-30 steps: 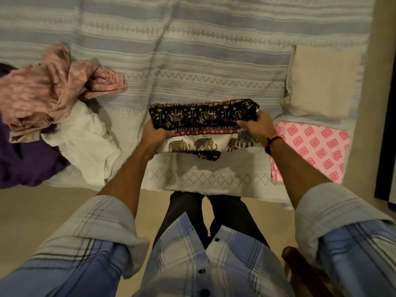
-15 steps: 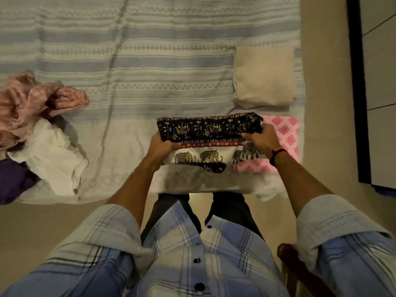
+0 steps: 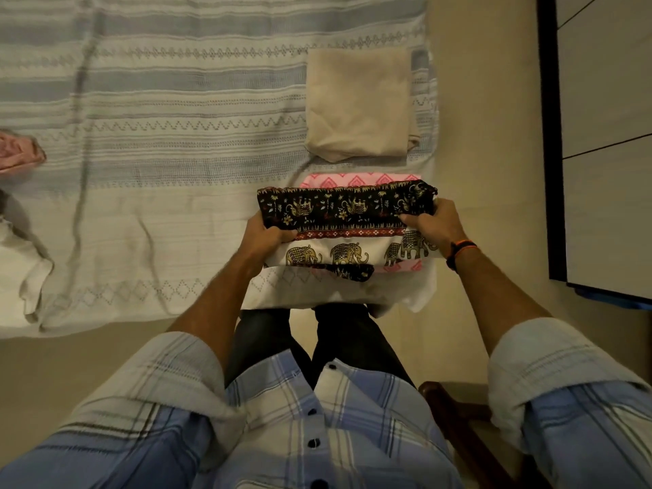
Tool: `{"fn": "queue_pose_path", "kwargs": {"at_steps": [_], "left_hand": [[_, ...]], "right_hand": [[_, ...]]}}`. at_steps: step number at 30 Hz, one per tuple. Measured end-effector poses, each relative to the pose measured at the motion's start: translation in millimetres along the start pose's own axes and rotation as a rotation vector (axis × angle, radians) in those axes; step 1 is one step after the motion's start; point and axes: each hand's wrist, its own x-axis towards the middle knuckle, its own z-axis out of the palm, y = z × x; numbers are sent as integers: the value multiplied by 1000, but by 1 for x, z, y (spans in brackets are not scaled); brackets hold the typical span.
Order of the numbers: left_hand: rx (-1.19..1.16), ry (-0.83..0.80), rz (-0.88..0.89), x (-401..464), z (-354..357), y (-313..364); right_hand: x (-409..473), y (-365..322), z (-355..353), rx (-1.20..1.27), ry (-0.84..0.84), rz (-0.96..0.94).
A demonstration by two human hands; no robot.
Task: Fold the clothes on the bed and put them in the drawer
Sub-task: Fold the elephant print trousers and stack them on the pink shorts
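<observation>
A folded black-and-white cloth with gold elephants (image 3: 347, 227) is held flat between both hands, directly over a folded pink patterned cloth (image 3: 360, 180) near the bed's right front corner. My left hand (image 3: 264, 238) grips its left end, thumb on top. My right hand (image 3: 432, 224) grips its right end. A folded beige cloth (image 3: 358, 104) lies just behind the pink one. The striped bedspread (image 3: 158, 135) covers the bed.
Unfolded clothes lie at the far left edge: a pink one (image 3: 19, 153) and a white one (image 3: 21, 262). A white cabinet with a dark frame (image 3: 607, 135) stands to the right across a strip of floor. A dark wooden chair part (image 3: 458, 428) is near my right leg.
Both hands have carried the elephant cloth rightward, from the middle of the bed's front edge to above the pink cloth. My view has swung right, leaving the unfolded pile mostly out of frame.
</observation>
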Motion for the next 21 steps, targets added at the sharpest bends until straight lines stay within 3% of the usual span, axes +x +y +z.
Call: {"fn": "queue_pose_path", "kwargs": {"at_steps": [7,12,16,18,21], "left_hand": [[36,-53,-51,21,16,6],[686,158,-16,35,16,0],[847,171,273,28,36,-1],[909,110,397,24,53,-1],[1007,13,442,24,77,-5]], "right_hand": [[26,14,-20,-2,-8,61],[30,13,-8,-576,107,88],[22,9,22,-729,204,-196],[17,7,35,-754,151,-310],[10,10,49,-857,47,-373]]}}
